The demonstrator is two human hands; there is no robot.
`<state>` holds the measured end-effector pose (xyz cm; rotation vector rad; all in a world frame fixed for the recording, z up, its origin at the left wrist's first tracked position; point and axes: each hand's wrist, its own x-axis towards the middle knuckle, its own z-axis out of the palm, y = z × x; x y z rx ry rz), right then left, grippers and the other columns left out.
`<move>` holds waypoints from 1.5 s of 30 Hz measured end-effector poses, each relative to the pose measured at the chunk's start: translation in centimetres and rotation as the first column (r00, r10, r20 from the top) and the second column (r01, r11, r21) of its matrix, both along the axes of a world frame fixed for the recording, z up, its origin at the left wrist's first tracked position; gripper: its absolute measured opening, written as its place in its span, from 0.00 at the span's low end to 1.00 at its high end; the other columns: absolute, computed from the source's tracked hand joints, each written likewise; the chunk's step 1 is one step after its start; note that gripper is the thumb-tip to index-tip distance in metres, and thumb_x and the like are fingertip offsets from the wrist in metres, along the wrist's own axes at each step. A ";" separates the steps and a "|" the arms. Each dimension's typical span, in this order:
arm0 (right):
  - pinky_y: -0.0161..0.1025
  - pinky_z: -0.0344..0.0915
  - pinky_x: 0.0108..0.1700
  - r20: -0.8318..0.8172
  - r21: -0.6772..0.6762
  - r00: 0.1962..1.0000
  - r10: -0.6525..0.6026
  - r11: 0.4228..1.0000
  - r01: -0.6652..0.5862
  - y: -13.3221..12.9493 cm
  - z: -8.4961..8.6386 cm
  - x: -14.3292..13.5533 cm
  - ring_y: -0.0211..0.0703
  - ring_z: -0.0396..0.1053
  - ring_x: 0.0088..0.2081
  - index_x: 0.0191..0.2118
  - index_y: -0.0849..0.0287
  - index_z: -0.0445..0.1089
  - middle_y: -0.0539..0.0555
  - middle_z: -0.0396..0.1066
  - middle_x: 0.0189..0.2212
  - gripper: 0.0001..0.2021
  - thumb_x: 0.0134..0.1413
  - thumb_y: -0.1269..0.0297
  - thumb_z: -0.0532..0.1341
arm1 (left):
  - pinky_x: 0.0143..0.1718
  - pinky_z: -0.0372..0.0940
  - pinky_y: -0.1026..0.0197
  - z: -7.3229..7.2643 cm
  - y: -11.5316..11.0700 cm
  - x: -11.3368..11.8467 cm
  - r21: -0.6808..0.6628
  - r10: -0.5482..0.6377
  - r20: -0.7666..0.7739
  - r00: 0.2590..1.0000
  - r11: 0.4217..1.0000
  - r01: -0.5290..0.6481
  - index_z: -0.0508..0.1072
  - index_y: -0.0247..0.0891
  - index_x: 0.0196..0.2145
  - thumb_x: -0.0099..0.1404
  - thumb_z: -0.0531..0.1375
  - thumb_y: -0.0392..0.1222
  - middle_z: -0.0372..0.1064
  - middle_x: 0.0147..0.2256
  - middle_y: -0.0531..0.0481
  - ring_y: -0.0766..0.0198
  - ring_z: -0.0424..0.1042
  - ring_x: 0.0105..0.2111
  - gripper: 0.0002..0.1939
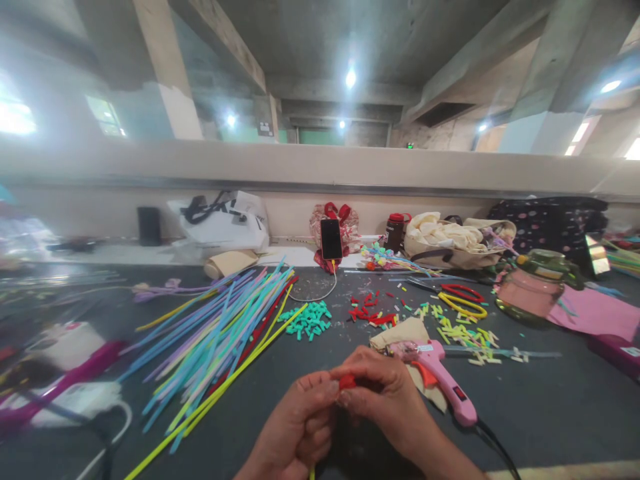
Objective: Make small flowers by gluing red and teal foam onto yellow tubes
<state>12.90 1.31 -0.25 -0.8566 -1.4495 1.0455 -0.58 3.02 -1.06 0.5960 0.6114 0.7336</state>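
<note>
left hand (306,417) curled, pinching | right hand (383,387) pinching | hands close together

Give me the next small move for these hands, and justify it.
Probably let the left hand take the red piece alone, freeing the right hand for the glue gun. Both hands' fingertips meet at the small piece, and the gun lies just beside the right hand with its handle uncovered. Whether glue is wanted, I can't tell.

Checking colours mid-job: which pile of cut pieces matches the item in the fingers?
The red pile, the middle one, matches the red item in the fingers. The teal pile lies left, the yellow-green pile right.
</note>
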 end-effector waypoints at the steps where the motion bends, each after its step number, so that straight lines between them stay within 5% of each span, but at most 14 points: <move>1: 0.26 0.62 0.17 -0.002 -0.001 1.000 0.001 1.000 -0.001 0.0 0.0 0.0 0.33 0.61 0.23 0.34 0.54 0.74 0.50 0.62 0.24 0.09 0.42 0.69 0.63 | 0.08 0.33 0.75 -0.1 0.0 0.0 -0.001 0.001 -0.001 1.000 1.000 -0.001 0.67 0.33 0.21 0.45 0.63 0.43 0.42 0.07 0.66 0.81 0.35 0.08 0.11; 11: 0.26 0.59 0.21 0.069 0.021 0.993 -0.095 0.995 0.093 0.3 0.0 -0.2 0.32 0.61 0.24 0.30 0.59 0.74 0.48 0.62 0.23 0.08 0.38 0.74 0.63 | 0.09 0.37 0.75 0.5 -0.4 0.5 0.075 0.053 -0.043 0.998 0.996 -0.050 0.65 0.34 0.19 0.52 0.58 0.46 0.50 0.08 0.62 0.82 0.41 0.08 0.13; 17: 0.25 0.56 0.16 0.032 -0.101 0.988 -0.154 0.983 0.156 0.4 -0.3 -0.2 0.28 0.57 0.18 0.30 0.58 0.73 0.46 0.61 0.22 0.12 0.37 0.79 0.59 | 0.08 0.36 0.76 -0.1 0.2 0.1 0.080 0.029 -0.023 0.999 0.996 -0.027 0.65 0.35 0.23 0.54 0.58 0.38 0.57 0.14 0.59 0.82 0.46 0.09 0.05; 23: 0.26 0.56 0.18 -0.169 -0.225 0.985 -0.027 0.974 -0.012 0.3 -0.3 -0.1 0.29 0.59 0.20 0.35 0.55 0.72 0.46 0.61 0.21 0.12 0.38 0.70 0.63 | 0.07 0.38 0.77 -0.2 1.0 -0.8 -0.131 -0.116 0.184 0.976 0.981 0.142 0.66 0.32 0.24 0.51 0.60 0.40 0.54 0.14 0.60 0.83 0.42 0.09 0.08; 28: 0.28 0.54 0.21 -0.164 -0.216 0.985 -0.043 0.976 0.007 0.4 -0.1 -0.4 0.30 0.59 0.22 0.27 0.60 0.73 0.47 0.61 0.22 0.05 0.41 0.65 0.63 | 0.06 0.40 0.77 -0.3 0.6 -0.7 -0.154 -0.220 0.224 0.950 0.954 0.257 0.64 0.32 0.18 0.51 0.61 0.43 0.51 0.10 0.61 0.82 0.41 0.08 0.13; 32: 0.29 0.53 0.22 -0.218 -0.258 0.973 -0.072 0.966 0.014 0.3 -0.4 -0.8 0.32 0.58 0.21 0.26 0.62 0.72 0.47 0.63 0.19 0.07 0.40 0.63 0.63 | 0.07 0.41 0.76 -0.3 -0.1 0.0 -0.096 -0.098 0.130 0.987 0.989 0.111 0.66 0.34 0.21 0.48 0.62 0.43 0.57 0.13 0.60 0.81 0.45 0.08 0.10; 37: 0.28 0.51 0.19 -0.279 -0.299 0.953 -0.117 0.954 0.029 0.4 -0.8 -1.3 0.30 0.57 0.16 0.23 0.63 0.69 0.45 0.60 0.14 0.09 0.39 0.61 0.63 | 0.10 0.47 0.75 -0.5 -0.3 0.8 0.135 0.137 -0.091 0.986 0.983 -0.124 0.67 0.35 0.23 0.50 0.60 0.46 0.61 0.14 0.57 0.77 0.54 0.10 0.11; 41: 0.27 0.49 0.17 -0.204 -0.268 0.964 -0.168 0.957 0.110 0.3 -0.3 -1.1 0.27 0.52 0.15 0.20 0.63 0.68 0.43 0.56 0.15 0.11 0.38 0.60 0.64 | 0.15 0.58 0.68 0.0 0.1 -0.1 0.214 0.252 -0.144 0.957 0.952 -0.218 0.69 0.36 0.29 0.44 0.64 0.45 0.68 0.22 0.52 0.71 0.63 0.14 0.15; 45: 0.27 0.55 0.19 -0.026 -0.180 0.995 -0.101 0.979 0.095 -0.3 0.1 -1.1 0.30 0.59 0.18 0.20 0.62 0.66 0.45 0.59 0.17 0.08 0.42 0.63 0.61 | 0.17 0.58 0.68 1.8 -0.1 -1.1 0.198 0.267 -0.133 0.954 0.951 -0.238 0.71 0.35 0.29 0.46 0.63 0.44 0.69 0.24 0.50 0.71 0.64 0.16 0.13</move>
